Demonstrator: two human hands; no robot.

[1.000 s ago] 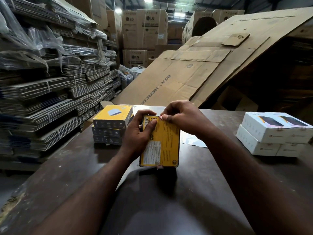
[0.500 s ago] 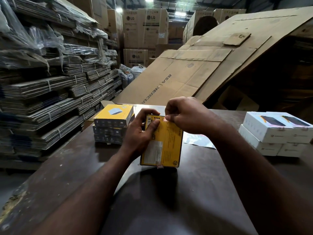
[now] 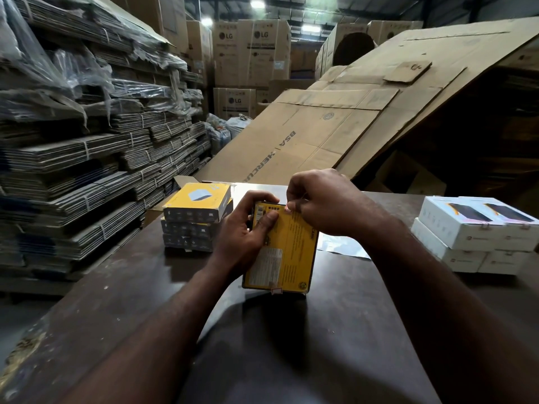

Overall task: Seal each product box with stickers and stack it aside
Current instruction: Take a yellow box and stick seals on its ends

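A yellow box [image 3: 287, 249] was held upright at the middle of the dark table [image 3: 291, 360], gripped along its left side by the left hand [image 3: 248, 234]. A small sticker [image 3: 288, 210] was pinched at its top edge by the right hand [image 3: 320, 202]. Stacked yellow boxes [image 3: 195, 220] were seen just to the left.

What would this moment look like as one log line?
step: sealing | left hand: holds yellow box standing on table | right hand: pinches sticker at box's top edge
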